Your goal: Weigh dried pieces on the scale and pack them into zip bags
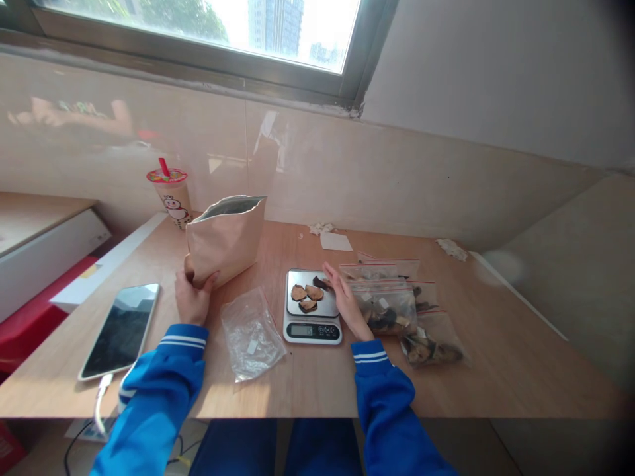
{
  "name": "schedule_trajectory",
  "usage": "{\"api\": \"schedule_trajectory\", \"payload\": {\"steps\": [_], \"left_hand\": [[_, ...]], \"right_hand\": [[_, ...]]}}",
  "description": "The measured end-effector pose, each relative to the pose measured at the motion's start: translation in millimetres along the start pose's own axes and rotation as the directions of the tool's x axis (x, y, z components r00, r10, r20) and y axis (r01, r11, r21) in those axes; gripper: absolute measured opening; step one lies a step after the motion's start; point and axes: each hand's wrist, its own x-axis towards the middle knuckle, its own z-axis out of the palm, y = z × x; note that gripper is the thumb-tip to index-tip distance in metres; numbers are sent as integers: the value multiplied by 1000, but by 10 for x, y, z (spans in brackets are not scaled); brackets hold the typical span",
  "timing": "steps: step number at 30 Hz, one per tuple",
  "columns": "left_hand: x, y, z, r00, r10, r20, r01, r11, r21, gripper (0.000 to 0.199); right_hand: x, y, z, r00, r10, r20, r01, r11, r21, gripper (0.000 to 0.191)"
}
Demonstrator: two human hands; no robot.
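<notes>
Our left hand [193, 297] grips the lower corner of a tan pouch [225, 241], which stands with its top open on the wooden table [496, 350]. Our right hand [347, 307] lies flat, its fingertips [328, 270] at the far corner of a kitchen scale [312, 330]. The scale's steel pan holds three brown dried slices [306, 294] and a darker piece [320, 283] partly behind those fingers. Just right of that hand, zip bags [387, 307] of dried pieces overlap. Between our hands lies a crumpled clear bag [252, 334]. Beyond the pouch stands a plastic cup [171, 198] with a red straw, and left of our left hand lies a phone [119, 330] with a white cable [102, 400].
</notes>
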Motion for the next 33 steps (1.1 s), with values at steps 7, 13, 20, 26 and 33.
{"api": "schedule_trajectory", "payload": {"steps": [7,13,20,26,33], "left_hand": [[-2,19,-7,1000,-14,8,14,1000,-2,55],[5,-20,1,1000,-6,6,6,1000,-11,53],[23,-97,27,999,50,-10,-50,999,-18,52],[25,-115,36,998,65,-18,-66,997,-32,51],[19,-74,21,1000,29,-2,-29,1000,-3,50]], "right_hand": [[17,126,8,997,-79,14,80,992,-99,58],[18,120,12,997,-69,40,75,983,-170,51],[2,57,27,998,-40,44,47,983,-180,51],[-63,-247,64,981,-185,55,192,898,-395,40],[-83,-535,421,958,-84,273,269,587,-763,22]]}}
